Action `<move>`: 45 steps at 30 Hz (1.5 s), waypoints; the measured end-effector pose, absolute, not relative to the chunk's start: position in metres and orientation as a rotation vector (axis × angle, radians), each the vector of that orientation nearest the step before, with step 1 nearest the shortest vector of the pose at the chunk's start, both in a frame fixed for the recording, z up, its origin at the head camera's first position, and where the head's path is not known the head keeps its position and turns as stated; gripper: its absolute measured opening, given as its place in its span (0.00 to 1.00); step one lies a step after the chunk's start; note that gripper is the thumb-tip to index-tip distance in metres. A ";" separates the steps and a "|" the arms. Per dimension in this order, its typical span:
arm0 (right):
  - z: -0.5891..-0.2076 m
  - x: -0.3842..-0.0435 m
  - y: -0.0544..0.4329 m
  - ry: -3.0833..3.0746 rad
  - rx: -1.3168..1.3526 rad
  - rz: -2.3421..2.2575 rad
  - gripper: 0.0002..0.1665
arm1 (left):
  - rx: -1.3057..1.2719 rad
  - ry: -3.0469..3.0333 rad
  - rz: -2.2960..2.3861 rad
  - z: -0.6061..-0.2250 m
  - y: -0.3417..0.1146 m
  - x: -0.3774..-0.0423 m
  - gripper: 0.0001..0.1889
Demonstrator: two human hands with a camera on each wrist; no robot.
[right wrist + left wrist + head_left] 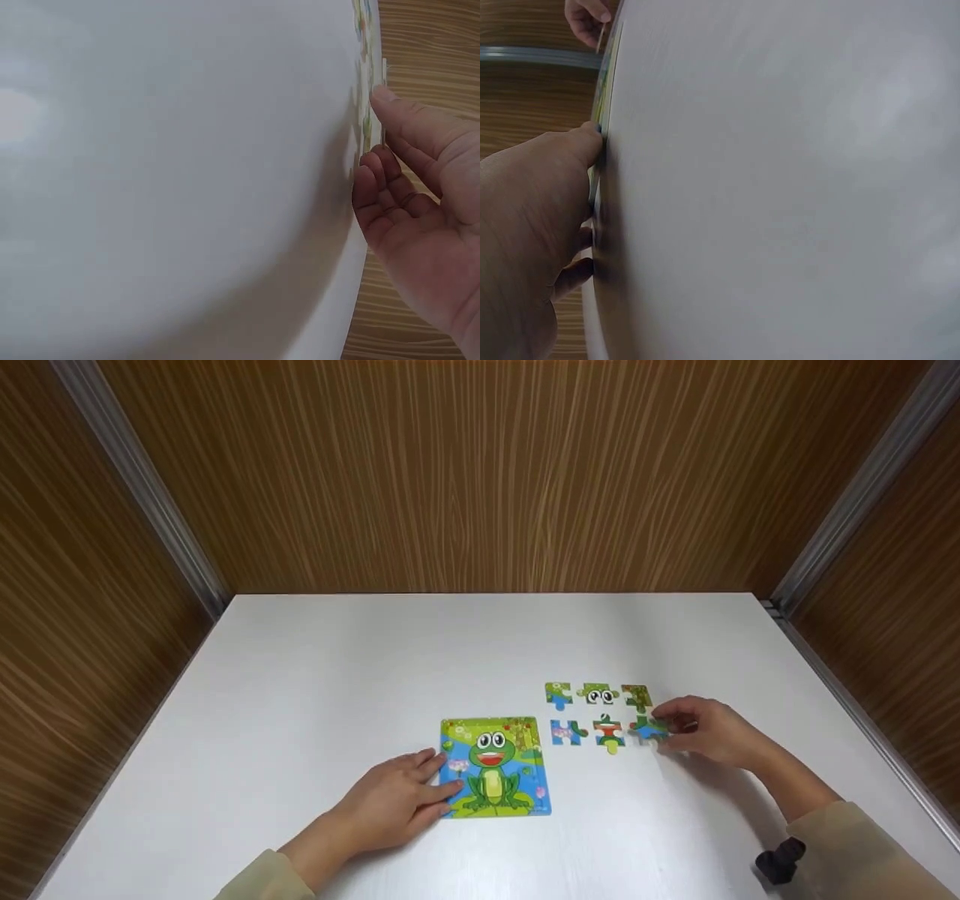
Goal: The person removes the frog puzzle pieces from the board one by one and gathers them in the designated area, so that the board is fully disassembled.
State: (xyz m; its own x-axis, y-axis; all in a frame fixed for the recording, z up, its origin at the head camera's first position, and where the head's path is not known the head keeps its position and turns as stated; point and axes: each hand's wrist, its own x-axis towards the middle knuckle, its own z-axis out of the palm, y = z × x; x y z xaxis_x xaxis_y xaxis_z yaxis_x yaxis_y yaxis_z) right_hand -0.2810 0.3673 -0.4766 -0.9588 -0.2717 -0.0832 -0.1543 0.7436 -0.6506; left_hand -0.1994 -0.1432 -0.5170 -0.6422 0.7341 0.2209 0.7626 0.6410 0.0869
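Note:
A square frog puzzle board (491, 769) lies flat on the white table. On its left edge rest the fingertips of my left hand (397, 802), fingers mostly extended. To the board's right, my right hand (712, 731) pinches a blue-and-green puzzle piece (647, 727) between thumb and fingers. In the right wrist view this piece (385, 71) shows edge-on, slightly raised. Beside it lie a frog-mouth piece (609, 733) and a pink-flower piece (567, 733). Above them sit an eyes piece (598, 694), a green-and-blue piece (558, 694) and a brown-green piece (637, 697).
The white table (337, 660) is enclosed by wood-grain panels (480, 472) at the back and both sides. Metal strips (142, 487) run down the corners. A black device (780, 861) is at the right sleeve.

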 end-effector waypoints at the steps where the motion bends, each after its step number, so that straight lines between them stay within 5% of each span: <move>1: -0.478 -0.281 0.368 2.767 -0.332 -1.004 0.30 | -1.240 -2.693 -0.258 -0.517 -0.143 -0.200 0.20; 45: -0.490 -0.282 0.373 2.748 -0.304 -1.033 0.32 | -1.220 -2.758 -0.262 -0.516 -0.143 -0.200 0.22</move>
State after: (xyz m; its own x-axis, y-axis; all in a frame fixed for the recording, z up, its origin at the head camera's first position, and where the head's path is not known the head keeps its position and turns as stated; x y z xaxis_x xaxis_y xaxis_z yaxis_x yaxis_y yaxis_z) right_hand -0.2817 0.3730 -0.4897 -0.9610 -0.2560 -0.1046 -0.1237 0.7364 -0.6651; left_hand -0.1995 -0.1426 -0.5164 -0.6696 0.7221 0.1739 0.7419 0.6611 0.1114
